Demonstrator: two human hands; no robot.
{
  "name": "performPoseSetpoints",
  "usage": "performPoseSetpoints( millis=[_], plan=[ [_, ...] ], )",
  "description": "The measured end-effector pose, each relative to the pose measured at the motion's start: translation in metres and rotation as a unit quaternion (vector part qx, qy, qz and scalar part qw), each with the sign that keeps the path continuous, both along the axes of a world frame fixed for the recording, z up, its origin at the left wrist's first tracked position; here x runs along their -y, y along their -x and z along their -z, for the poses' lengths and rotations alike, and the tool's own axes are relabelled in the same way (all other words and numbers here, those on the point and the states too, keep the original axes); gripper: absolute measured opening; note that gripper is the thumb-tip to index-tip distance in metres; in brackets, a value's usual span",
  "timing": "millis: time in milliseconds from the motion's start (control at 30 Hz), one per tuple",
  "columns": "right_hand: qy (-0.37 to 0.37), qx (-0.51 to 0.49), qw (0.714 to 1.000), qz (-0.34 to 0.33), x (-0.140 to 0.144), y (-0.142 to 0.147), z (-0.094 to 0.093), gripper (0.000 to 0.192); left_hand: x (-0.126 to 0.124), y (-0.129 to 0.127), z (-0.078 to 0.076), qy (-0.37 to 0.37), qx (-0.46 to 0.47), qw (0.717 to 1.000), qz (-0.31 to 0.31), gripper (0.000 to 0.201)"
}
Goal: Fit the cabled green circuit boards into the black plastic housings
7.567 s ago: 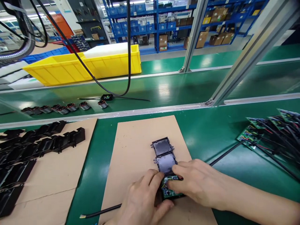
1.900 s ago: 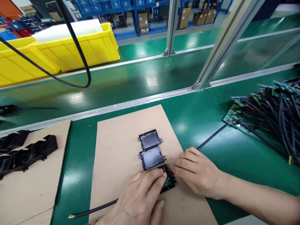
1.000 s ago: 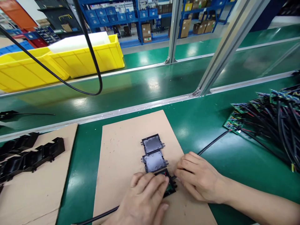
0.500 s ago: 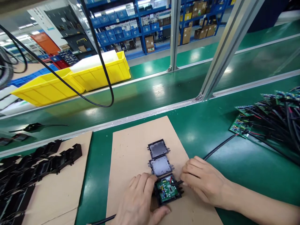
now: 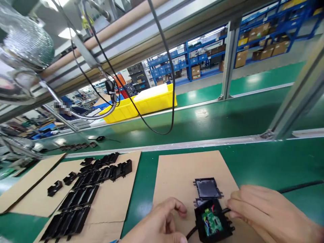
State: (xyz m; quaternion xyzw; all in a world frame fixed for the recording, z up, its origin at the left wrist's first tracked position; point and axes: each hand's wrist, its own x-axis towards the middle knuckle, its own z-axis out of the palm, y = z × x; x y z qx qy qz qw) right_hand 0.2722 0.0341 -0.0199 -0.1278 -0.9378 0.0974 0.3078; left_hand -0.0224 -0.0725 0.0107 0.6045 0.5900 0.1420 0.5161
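From the head view, a black housing (image 5: 214, 221) with a green circuit board (image 5: 211, 222) seated inside it lay at the near edge of a cardboard sheet (image 5: 177, 175) on the green desk (image 5: 265, 162). The housing was open on top, so the board looked fitted but not yet covered. Just beyond it, touching its far edge, lay a black lid (image 5: 208, 187) with its hollow side up; a sliver of a second black piece showed between the two.

The right hand (image 5: 263, 211) pinched a black cable (image 5: 301, 185) where it entered the housing's right side, its grip narrow on the cable. The left hand (image 5: 162, 222) hovered just left of the housing with fingers curled loosely, holding nothing that I could see. Another stretch of black cable left the housing at the near left.

To the left, rows of black plastic parts (image 5: 86, 192) lay on further cardboard, many of them apparently awaiting the same work. Farther off, a conveyor belt (image 5: 202, 121) carried a few small pieces, and a yellow bin (image 5: 152, 101) stood beyond it.
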Motion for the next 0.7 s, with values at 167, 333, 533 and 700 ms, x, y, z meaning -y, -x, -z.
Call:
performPoseSetpoints(
  millis=[167, 333, 533, 700],
  plan=[
    [-0.039, -0.082, 0.995, -0.026, -0.03, 0.032, -0.024, 0.018, -0.002, 0.003, 0.011, -0.029, -0.034, 0.998, 0.046, 0.028],
    [-0.135, 0.066, 0.985, 0.081, -0.12, 0.034, -0.046, 0.019, -0.058, 0.063, -0.016, -0.301, -0.342, 0.889, -0.054, 0.027],
    [-0.093, 0.192, 0.92, 0.328, -0.24, 0.022, -0.061, 0.02, -0.188, 0.106, -0.021, -0.316, -0.422, 0.84, -0.127, 0.03],
    [-0.071, 0.181, 0.898, 0.394, -0.229, 0.014, -0.032, 0.026, -0.193, 0.108, 0.012, -0.301, -0.424, 0.843, -0.136, 0.033]
  ],
)
